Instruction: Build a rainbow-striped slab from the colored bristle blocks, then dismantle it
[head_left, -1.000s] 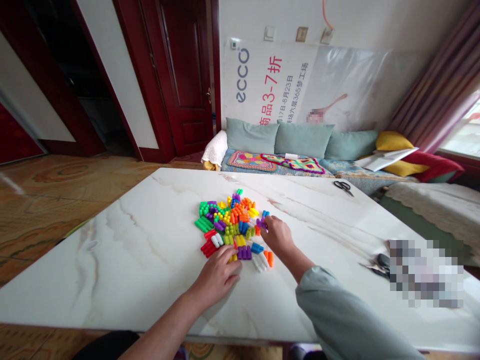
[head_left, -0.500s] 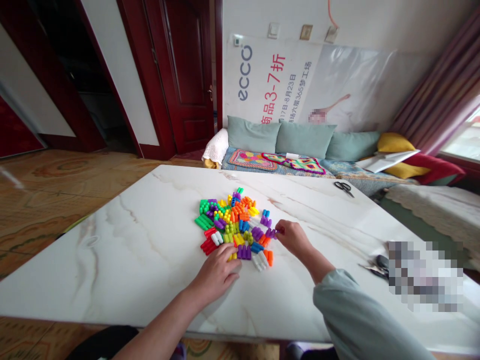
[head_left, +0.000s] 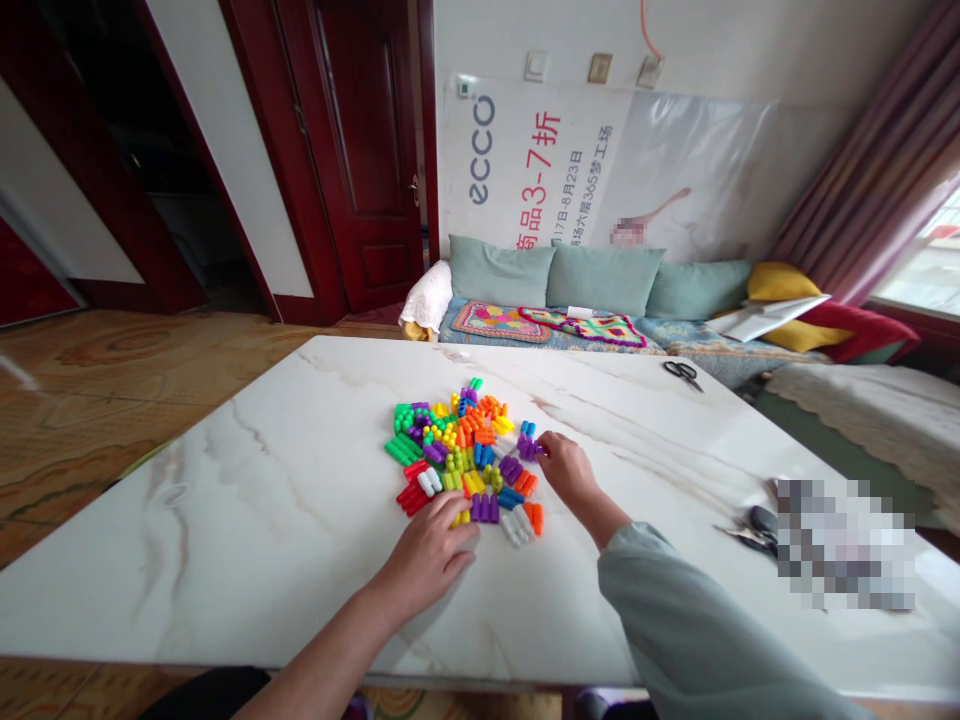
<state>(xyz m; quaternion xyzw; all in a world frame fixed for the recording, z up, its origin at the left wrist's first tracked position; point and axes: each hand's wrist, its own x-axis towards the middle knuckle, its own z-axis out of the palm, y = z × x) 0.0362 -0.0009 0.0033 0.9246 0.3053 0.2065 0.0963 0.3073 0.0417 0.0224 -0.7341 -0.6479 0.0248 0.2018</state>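
A cluster of small colourful plastic pieces [head_left: 459, 430] lies on the white marbled table [head_left: 285, 540]. My left hand [head_left: 429, 548] rests at the near edge of the cluster, fingers apart, its fingertips over a yellow piece [head_left: 461, 516]. Beside it are a purple piece [head_left: 484, 508] and a clear one [head_left: 516, 526]. At the right side of the cluster, my right hand [head_left: 566, 468] pinches a purple piece [head_left: 529, 447] close to a blue one [head_left: 528, 428]. Orange pieces [head_left: 526, 484] lie just left of and below the right hand.
Black scissors [head_left: 682, 372] lie at the far right of the table. Another dark-handled pair [head_left: 759, 530] sits at the right, beside a blurred-out item [head_left: 847, 545]. Behind the table stands a sofa with green cushions [head_left: 604, 278].
My right hand has moved slightly up and left with the purple piece, from beside the orange pieces to near the blue one. My left hand stays at the near edge. The view has shifted slightly.
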